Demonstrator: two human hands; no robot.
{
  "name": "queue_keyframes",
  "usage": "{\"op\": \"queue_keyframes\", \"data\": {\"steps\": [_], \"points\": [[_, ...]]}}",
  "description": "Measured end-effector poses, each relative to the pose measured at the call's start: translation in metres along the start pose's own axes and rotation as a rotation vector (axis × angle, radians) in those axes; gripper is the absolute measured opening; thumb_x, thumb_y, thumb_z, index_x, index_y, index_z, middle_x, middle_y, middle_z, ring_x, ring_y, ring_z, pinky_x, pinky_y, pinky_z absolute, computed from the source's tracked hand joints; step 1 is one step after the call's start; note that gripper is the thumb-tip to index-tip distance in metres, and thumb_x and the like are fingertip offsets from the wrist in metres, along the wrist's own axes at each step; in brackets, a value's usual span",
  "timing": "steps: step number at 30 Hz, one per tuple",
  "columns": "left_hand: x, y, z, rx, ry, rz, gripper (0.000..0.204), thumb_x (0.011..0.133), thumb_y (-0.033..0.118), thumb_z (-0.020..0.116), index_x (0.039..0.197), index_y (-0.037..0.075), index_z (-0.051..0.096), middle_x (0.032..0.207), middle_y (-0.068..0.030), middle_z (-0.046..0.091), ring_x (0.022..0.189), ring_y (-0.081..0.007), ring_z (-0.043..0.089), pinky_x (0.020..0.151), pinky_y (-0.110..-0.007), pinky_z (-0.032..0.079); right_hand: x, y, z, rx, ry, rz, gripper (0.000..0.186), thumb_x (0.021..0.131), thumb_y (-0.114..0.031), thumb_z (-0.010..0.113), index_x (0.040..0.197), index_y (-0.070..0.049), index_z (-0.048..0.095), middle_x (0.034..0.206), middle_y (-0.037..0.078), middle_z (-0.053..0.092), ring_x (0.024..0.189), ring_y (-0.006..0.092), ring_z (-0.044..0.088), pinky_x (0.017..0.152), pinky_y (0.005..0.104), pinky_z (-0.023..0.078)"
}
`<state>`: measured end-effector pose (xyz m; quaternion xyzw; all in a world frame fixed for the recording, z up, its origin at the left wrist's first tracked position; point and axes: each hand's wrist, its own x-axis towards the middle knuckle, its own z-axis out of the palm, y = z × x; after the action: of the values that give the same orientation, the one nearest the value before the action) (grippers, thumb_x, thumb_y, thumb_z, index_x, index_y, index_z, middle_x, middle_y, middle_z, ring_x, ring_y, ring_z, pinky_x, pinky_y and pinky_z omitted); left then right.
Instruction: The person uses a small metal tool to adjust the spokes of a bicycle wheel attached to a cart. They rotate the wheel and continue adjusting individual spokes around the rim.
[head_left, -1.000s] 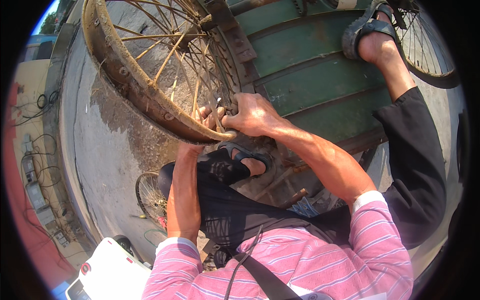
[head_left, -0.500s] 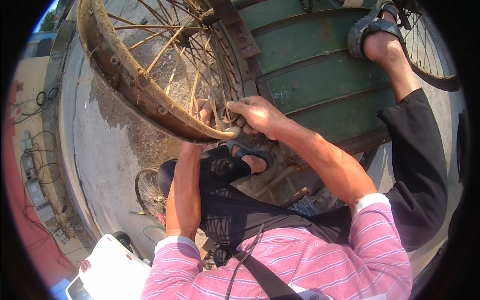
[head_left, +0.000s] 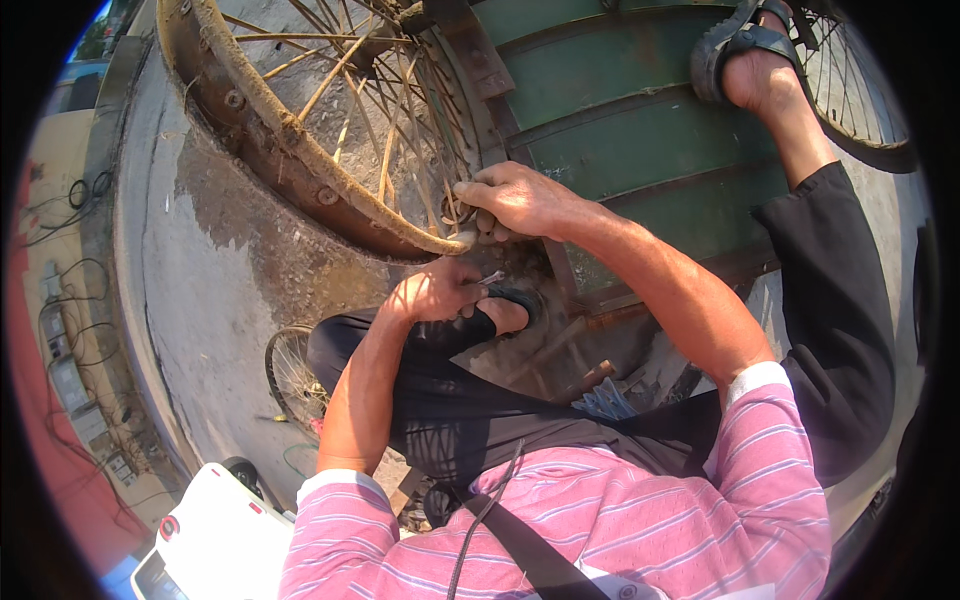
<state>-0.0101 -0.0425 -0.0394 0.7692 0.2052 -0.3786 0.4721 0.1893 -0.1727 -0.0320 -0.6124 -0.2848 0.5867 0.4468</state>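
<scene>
A rusty, mud-caked spoked wheel rim (head_left: 330,190) without a tyre stands at the upper left. At its lower end my right hand (head_left: 520,203) is closed around the spokes (head_left: 447,205) by the rim, thumb and fingers pinched together; exactly what they grip is partly hidden. My left hand (head_left: 437,291) is just below the rim and apart from it. From its closed fingers sticks out a small metal tool (head_left: 491,278), like a short spanner. Its other end is covered by the fingers. Behind the right hand lies a green ribbed metal panel (head_left: 620,150).
My sandalled foot (head_left: 755,70) is up on the panel; the other sandalled foot (head_left: 510,312) is below the hands. A small bicycle wheel (head_left: 290,375) lies left of my knee. Cables and power strips (head_left: 75,385) run along the left. A white object (head_left: 220,535) stands at lower left.
My left hand has come out from behind the rim, down toward me, and the metal tool now shows in it. The right hand stays by the spokes, slightly higher in view.
</scene>
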Motion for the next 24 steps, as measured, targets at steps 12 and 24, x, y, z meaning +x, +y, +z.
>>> {"op": "queue_keyframes", "data": {"steps": [12,24], "points": [[0.060,0.075,0.060,0.147,0.159,0.335,0.026,0.096,0.014,0.063,0.116,0.000,0.070,0.113,-0.0229,0.072,0.108,-0.0392,0.069,0.096,-0.049,0.051,-0.006,-0.011,0.007,0.071,0.028,0.073,0.043,0.104,-0.043,0.066,0.107,-0.001,0.071,0.088,0.006,0.066,0.072,0.0136,0.061,0.065,0.0313,0.052],[0.066,0.097,0.080,0.080,0.114,0.558,0.051,0.096,0.012,0.064,0.146,0.001,0.058,0.132,-0.0268,0.069,0.124,-0.0445,0.065,0.108,-0.050,0.050,-0.002,-0.017,0.007,-0.027,0.066,0.074,0.039,0.104,-0.042,0.068,0.108,-0.004,0.073,0.090,0.003,0.068,0.075,0.0131,0.060,0.064,0.0306,0.048]]}}
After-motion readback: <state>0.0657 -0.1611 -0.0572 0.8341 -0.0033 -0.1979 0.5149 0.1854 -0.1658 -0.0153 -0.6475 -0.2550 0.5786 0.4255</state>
